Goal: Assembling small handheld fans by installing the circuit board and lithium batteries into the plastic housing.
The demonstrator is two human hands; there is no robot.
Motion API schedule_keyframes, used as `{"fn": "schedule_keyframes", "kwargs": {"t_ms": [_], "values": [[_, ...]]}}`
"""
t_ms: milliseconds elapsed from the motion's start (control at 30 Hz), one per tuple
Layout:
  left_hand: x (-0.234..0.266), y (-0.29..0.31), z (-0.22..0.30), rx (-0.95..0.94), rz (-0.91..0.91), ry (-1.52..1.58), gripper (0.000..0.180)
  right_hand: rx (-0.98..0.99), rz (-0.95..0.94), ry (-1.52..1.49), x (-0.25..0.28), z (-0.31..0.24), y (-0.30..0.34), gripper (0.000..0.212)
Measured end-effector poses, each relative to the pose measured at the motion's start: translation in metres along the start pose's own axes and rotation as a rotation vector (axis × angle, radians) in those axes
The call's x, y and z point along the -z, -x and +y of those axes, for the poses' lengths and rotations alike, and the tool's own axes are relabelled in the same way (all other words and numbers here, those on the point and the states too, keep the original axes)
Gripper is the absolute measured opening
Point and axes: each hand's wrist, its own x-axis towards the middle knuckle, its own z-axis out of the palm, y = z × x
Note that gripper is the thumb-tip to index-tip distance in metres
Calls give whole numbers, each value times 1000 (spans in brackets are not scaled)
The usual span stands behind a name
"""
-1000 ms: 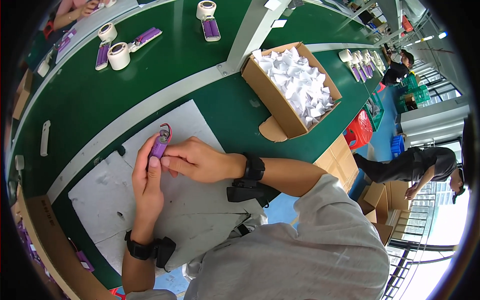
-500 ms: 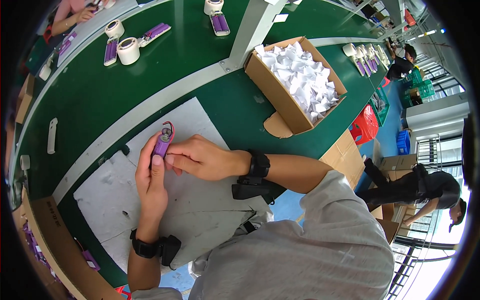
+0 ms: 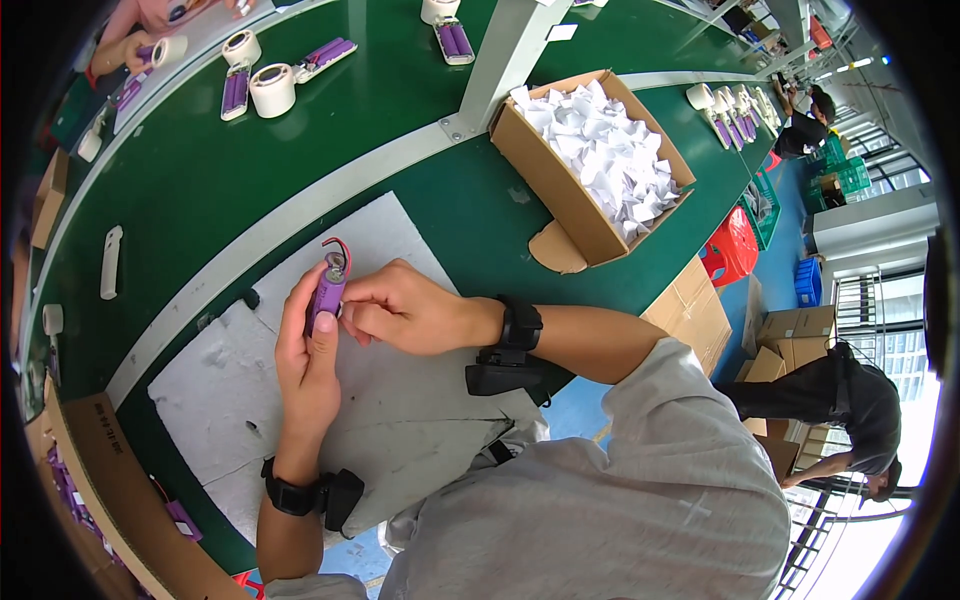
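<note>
My left hand [image 3: 311, 362] is closed round a purple battery pack [image 3: 328, 292], held upright above a grey mat. Red and dark wires [image 3: 343, 250] curl from its top end, where a round metallic cell end shows. My left thumb presses on the near side of the pack. Against its right side, my right hand [image 3: 398, 310] has its fingers curled into a pinch; whatever lies between the fingertips is hidden. The grey mat [image 3: 215, 385] lies under both hands, its surface marked and creased. Both wrists wear black straps with dark modules.
A cardboard box [image 3: 545, 165] of white paper pieces stands at the right. White devices with purple cells [image 3: 273, 92] lie on the green surface [image 3: 400, 80] beyond a metal rail [image 3: 290, 225]. Another carton [image 3: 110, 470] stands at the lower left. A post [image 3: 505, 70] rises behind.
My right hand has shifted slightly up, its fingers more curled beside the pack. The devices beyond the rail have moved to the right. At the far right, a person bends lower.
</note>
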Motion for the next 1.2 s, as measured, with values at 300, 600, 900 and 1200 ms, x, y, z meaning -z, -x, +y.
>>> {"fn": "schedule_keyframes", "kwargs": {"t_ms": [300, 600, 900, 1200], "values": [[2, 1, -6, -1, 172, 157, 43, -1, 74, 264, 10, 0, 7, 15], [8, -6, -6, 65, 304, 292, 44, 73, 1200, -305, 76, -4, -15, 26], [9, -2, -9, 35, 223, 391, 43, -105, 317, -117, 15, 10, -3, 15], [-1, -3, -5, -145, 37, 205, 51, -148, 147, 60, 10, -7, 0, 60]]}}
